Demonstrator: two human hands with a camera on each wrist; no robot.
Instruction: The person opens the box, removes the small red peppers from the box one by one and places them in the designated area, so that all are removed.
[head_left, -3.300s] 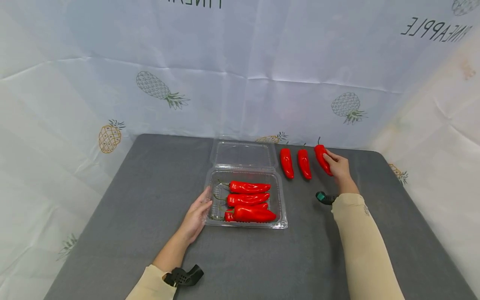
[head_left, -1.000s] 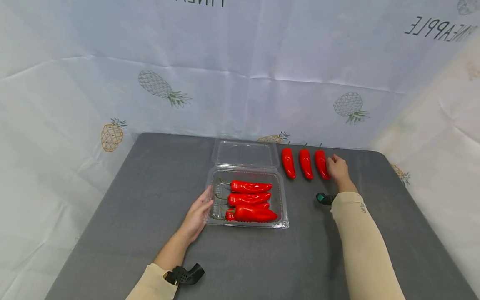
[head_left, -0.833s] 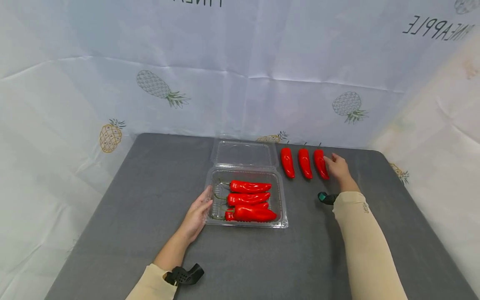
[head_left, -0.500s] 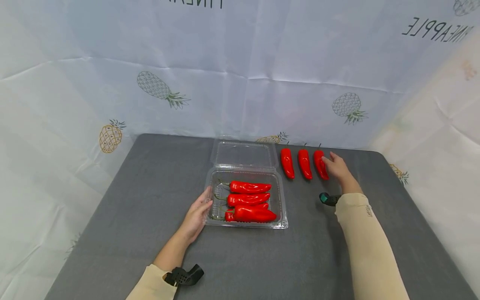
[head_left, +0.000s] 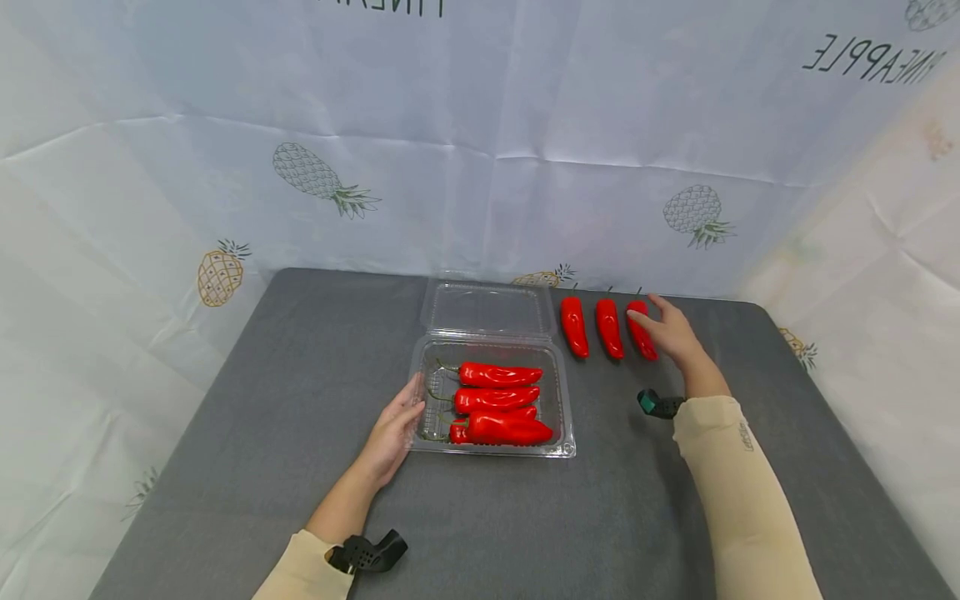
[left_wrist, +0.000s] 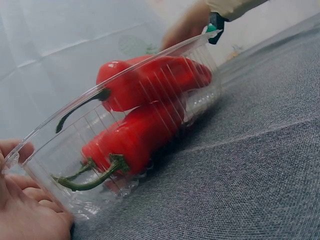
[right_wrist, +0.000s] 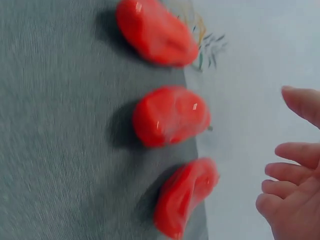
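Note:
My left hand (head_left: 392, 435) holds the left rim of an open clear plastic clamshell container (head_left: 562, 417); in the left wrist view its fingers lie against the outside wall. Inside lie several red peppers (head_left: 498, 400) with green stems, stems to the left, the front ones piled. Right of the raised lid (head_left: 491, 307), three more stand in a row on the table: the left pepper (head_left: 574, 327), the middle pepper (head_left: 609, 329) and the right pepper (head_left: 640, 333). Over the right one hovers my right hand (head_left: 675, 332), thumb and fingers apart. The right wrist view shows a gap between this hand (right_wrist: 295, 185) and the peppers.
The grey table (head_left: 300, 400) has rounded far corners. A white curtain (head_left: 480, 208) printed with pineapples hangs close along its back edge and the sides. Black straps (head_left: 367, 552) sit on both wrists below beige sleeves.
My right hand first held the right pepper, set it down upright beside the others and let go. Since then it has opened and shifted slightly back and up. My left hand stays put.

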